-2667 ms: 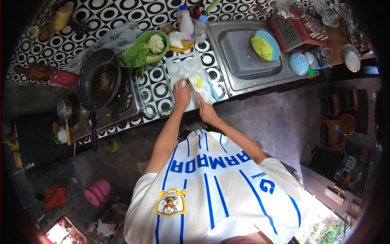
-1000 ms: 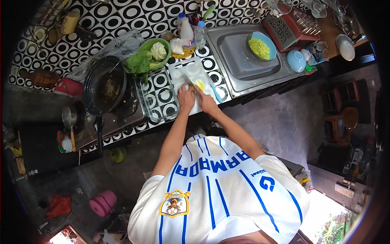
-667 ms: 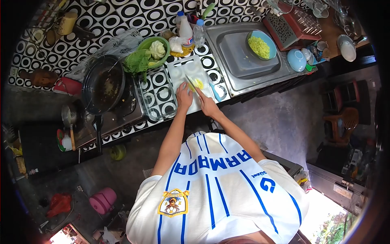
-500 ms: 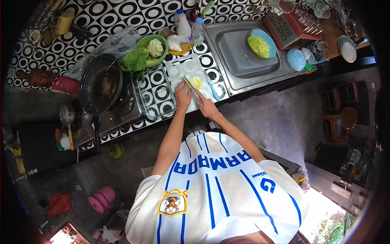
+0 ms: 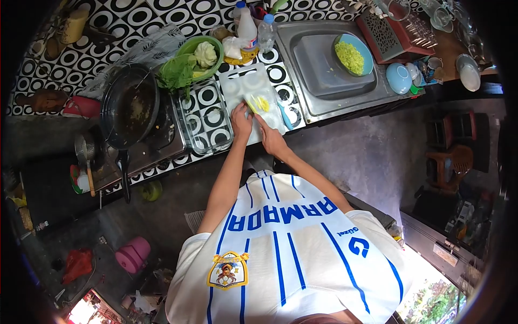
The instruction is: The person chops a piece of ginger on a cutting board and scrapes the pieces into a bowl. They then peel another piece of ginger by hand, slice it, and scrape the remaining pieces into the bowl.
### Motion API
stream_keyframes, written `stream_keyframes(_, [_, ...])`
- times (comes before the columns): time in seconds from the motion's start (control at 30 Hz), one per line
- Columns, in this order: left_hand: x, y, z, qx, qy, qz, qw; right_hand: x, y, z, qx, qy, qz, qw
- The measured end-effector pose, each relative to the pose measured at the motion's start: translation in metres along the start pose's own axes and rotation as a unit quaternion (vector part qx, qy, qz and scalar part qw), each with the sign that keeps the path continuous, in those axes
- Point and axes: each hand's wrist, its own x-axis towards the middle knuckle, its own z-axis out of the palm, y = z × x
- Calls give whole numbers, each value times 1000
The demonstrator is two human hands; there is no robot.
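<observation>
My right hand [image 5: 273, 141] is closed round the handle of a knife [image 5: 252, 106], whose blade points up and left across the white cutting board [image 5: 237, 82]. Just left of the blade, my left hand [image 5: 241, 122] rests on the board with fingers curled and pressed down; what lies beneath them is hidden. Cut yellow pieces [image 5: 261, 103] lie in a small heap to the right of the blade. Beside the board's right edge is a blue-handled utensil [image 5: 286, 116]. A clear glass dish [image 5: 208, 143] stands to the left of the board.
A green bowl [image 5: 215, 47] with leafy vegetables stands behind the dish. Bottles [image 5: 266, 33] are at the back. A blue bowl of chopped yellow-green pieces [image 5: 349, 58] sits over the sink [image 5: 324, 108]. At left, a large wok [image 5: 129, 108] rests on the stove, handle jutting forward.
The view has shifted slightly. My hands and the knife have moved a little over the board, and the yellow piece seen by my left fingers is now hidden.
</observation>
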Motion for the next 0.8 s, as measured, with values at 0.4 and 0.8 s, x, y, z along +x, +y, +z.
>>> stream_keyframes(0.4, [0, 2, -3, 11, 0, 11, 1000, -16, 4, -8, 4, -20, 20, 1000])
stream_keyframes(0.8, [-1, 6, -3, 53, -35, 16, 998, -16, 9, -13, -19, -31, 1, 999])
